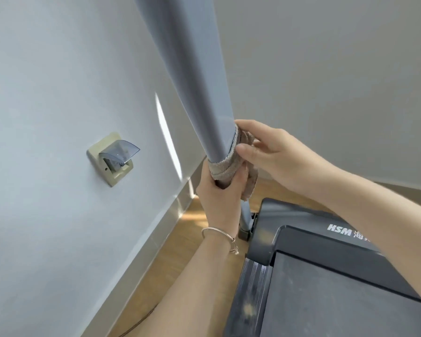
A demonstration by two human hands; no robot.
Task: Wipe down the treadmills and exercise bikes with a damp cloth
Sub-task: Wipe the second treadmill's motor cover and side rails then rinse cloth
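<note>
From my seat the wall [46,93] fills the frame from 7 o'clock round to 12, and a second wall face takes 1 to 3. The treadmill [338,288] comes next: its dark deck sits at 4 to 5 o'clock, cut off by the right and bottom edges, with white lettering that I read only as "HSM" before a forearm covers the rest. Its grey upright post [187,81] runs from 12 o'clock down to the centre, the top out of frame. Most of its lower length is hidden behind the hands, and only the foot shows near the deck corner. The wooden floor [180,251] shows as a strip at 6 o'clock between wall and deck.

The right hand [277,156] reaches in from 3 o'clock. Its thumb presses on the cloth [225,166] and its forefinger curls over the post, while the other fingers are hidden behind it. The left hand [219,200] comes up from 6 o'clock, its fingers closed round post and cloth together. The beige cloth is wrapped around the post at the centre, directly above the left hand and at 9 o'clock of the right, with a loose end hanging between them.

A socket [113,158] with a flip cover sits on the wall at 9 o'clock. A thin bracelet [219,233] circles the left wrist. A cable [136,322] lies on the floor at 7 o'clock, mostly out of sight.
</note>
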